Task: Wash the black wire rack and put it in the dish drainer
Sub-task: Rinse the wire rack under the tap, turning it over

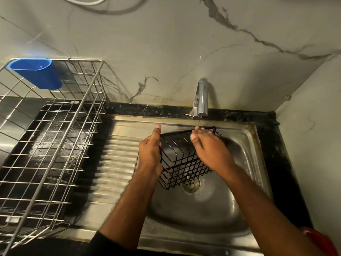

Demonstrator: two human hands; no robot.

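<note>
While a thin stream falls from the curved chrome tap, the black wire rack with grid sides hangs tilted over the stainless steel sink basin, just above the round drain. The left hand grips the rack's left edge, fingers curled round the wire, thumb sticking up. The right hand lies across the rack's upper right part w/ fingertips at the far rim, right under the water (whether they curl round the wire or only press, can't tell). So the rack sits btwn both hands. Well off to the left stands the silver wire dish drainer on a black tray, a blue plastic cutlery cup hooked on its back edge.
</note>
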